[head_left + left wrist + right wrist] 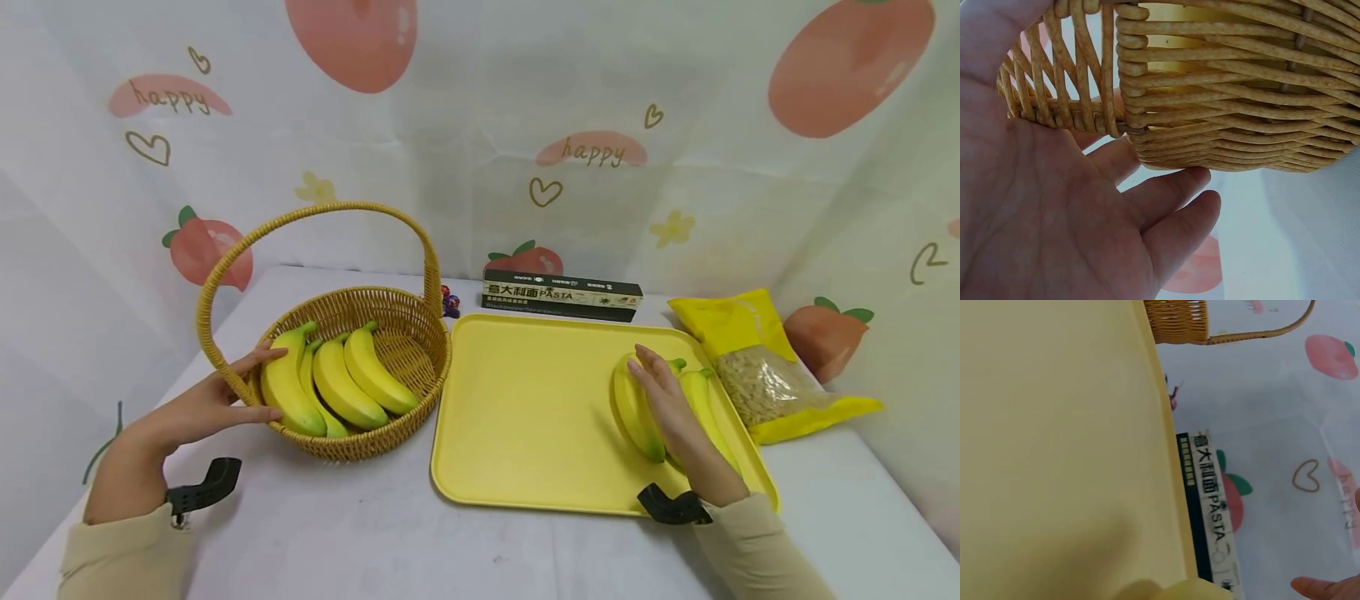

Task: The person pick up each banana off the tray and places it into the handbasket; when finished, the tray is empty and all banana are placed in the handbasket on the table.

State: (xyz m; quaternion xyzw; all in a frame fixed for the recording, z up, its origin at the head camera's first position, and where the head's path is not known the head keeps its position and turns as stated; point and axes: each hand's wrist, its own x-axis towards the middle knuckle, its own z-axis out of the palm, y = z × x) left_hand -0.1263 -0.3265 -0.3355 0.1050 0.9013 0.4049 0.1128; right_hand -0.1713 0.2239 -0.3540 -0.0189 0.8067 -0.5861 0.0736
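On the left stands a wicker basket (427,408) with a tall arched handle, several yellow bananas (367,371) lying side by side in it. My left hand (202,408) holds the basket's left side by the handle's base, thumb at the rim; in the left wrist view, fingers (1166,194) lie along the wicker's outer side. To the right, my right hand (671,408) is over bananas on a yellow tray (525,408), fingers extended beside the nearest banana (633,408). Part of another banana (705,400) shows past the hand. The right wrist view catches one fingertip (1316,587) apart from a banana's edge (1194,590).
Behind the tray lies a dark pasta box (562,296). A yellow-and-clear bag (765,375) of pale dry food rests against the tray's right side. Small wrapped items (450,302) sit behind the basket. A fruit-printed cloth (480,167) hangs at the back.
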